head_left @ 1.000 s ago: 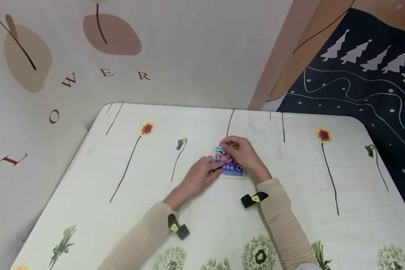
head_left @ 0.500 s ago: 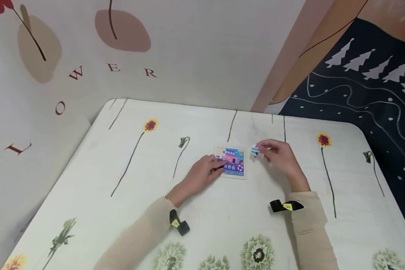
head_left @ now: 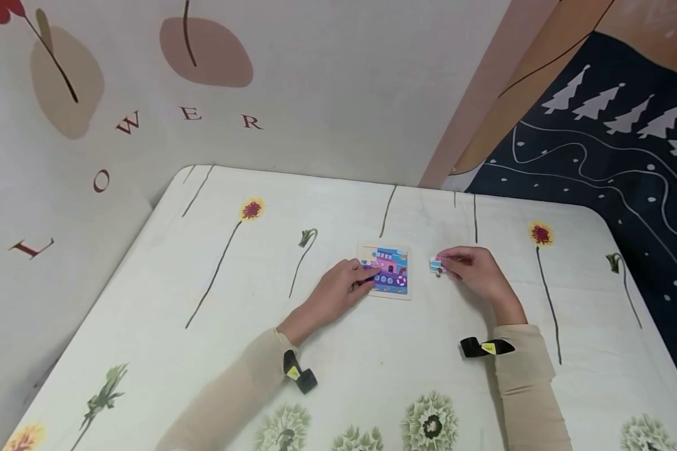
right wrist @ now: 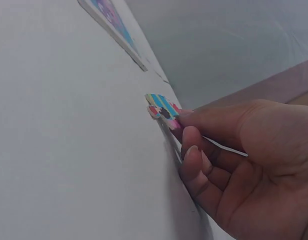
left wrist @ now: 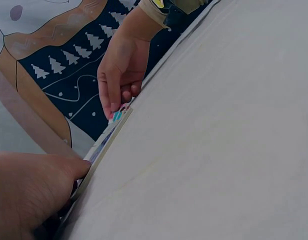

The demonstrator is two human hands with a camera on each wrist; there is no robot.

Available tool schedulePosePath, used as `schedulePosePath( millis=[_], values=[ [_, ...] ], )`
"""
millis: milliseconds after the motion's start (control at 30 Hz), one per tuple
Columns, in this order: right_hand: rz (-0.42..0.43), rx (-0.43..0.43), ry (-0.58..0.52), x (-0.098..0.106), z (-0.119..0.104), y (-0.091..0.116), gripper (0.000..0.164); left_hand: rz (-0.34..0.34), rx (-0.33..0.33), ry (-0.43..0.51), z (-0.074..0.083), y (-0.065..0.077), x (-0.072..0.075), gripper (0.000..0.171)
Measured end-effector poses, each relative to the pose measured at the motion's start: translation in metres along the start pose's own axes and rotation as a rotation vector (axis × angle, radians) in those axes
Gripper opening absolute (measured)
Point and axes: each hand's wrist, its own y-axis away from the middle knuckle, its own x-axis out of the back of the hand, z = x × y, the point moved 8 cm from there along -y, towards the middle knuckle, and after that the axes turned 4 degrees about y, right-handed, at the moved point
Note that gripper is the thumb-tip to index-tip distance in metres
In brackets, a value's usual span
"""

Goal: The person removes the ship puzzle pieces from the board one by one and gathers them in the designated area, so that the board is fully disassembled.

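A small square jigsaw puzzle [head_left: 392,294] with a pink and purple ship picture lies in a pale wooden frame on the table. A pale patch shows at its upper left. My left hand [head_left: 338,291] holds the puzzle at its left side, index finger over the picture and thumb at the lower left. Right of the frame, my right hand [head_left: 476,269] pinches a loose puzzle piece [right wrist: 163,106] between thumb and fingertips. Blue and yellow stripes, a dark patch and some pink show on it. In the left wrist view the right hand [left wrist: 124,65] appears beyond the board's far end.
The white tablecloth [head_left: 338,388] carries printed flowers and stems. Behind the table rises a pale wall [head_left: 338,94] with printed letters, and a dark panel with white trees [head_left: 587,144] stands at the right. Both wrists wear black camera mounts.
My right hand has lifted a striped piece from the puzzle and carried it right, then slightly toward me. The left hand has stayed on the puzzle. The head view has shifted slightly.
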Motion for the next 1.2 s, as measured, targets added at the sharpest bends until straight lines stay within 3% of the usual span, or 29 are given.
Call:
schedulePosePath(
  millis=[433, 967, 1133, 1200],
  values=[
    [0.0, 0.019, 0.132, 0.0, -0.007, 0.002, 0.02, -0.002, 0.013, 0.016, 0.0, 0.0, -0.001, 0.037],
    [0.044, 0.002, 0.194, 0.001, -0.013, 0.003, 0.018, 0.002, 0.011, 0.013, 0.003, 0.0, 0.003, 0.037],
    [0.089, 0.023, 0.238, -0.007, -0.026, 0.0, 0.025, -0.007, 0.018, 0.021, 0.001, 0.001, 0.001, 0.037],
    [0.101, 0.062, 0.185, -0.015, -0.037, -0.004, 0.026, -0.008, 0.022, 0.024, 0.0, 0.002, 0.0, 0.037]
  ],
)
